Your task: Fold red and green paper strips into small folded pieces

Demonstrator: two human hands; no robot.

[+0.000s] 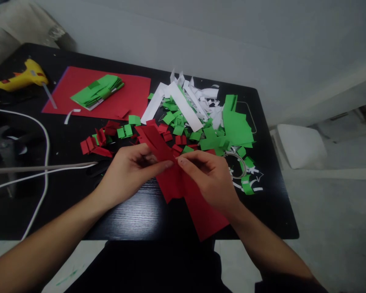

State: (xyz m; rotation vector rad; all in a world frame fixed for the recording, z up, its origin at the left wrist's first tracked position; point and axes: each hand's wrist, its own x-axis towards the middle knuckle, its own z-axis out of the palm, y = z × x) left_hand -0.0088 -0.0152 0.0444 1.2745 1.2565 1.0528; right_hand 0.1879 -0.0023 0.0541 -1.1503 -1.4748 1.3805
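Both hands meet over the front middle of the black table, pinching red paper (pixel 163 148) between thumbs and fingers. My left hand (pixel 129 169) grips the paper from the left, its thumb pointing at the other thumb. My right hand (pixel 209 177) is closed on it from the right, fingertips almost touching the left ones. The held paper slants up to the left and looks folded. Below it, a wider red sheet (pixel 203 211) hangs or lies toward the table's front edge; whether it joins the held piece I cannot tell. Small red folded pieces (pixel 180 140) lie just behind the hands.
White strips (pixel 186 106) and green scraps (pixel 178 120) heap behind my hands. A tape roll (pixel 235 165) lies right. Left stand a yellow glue gun (pixel 22 77), a red sheet (pixel 134 87) under a green paper bundle (pixel 99 90), and a white cable (pixel 47 150). A wall borders the back.
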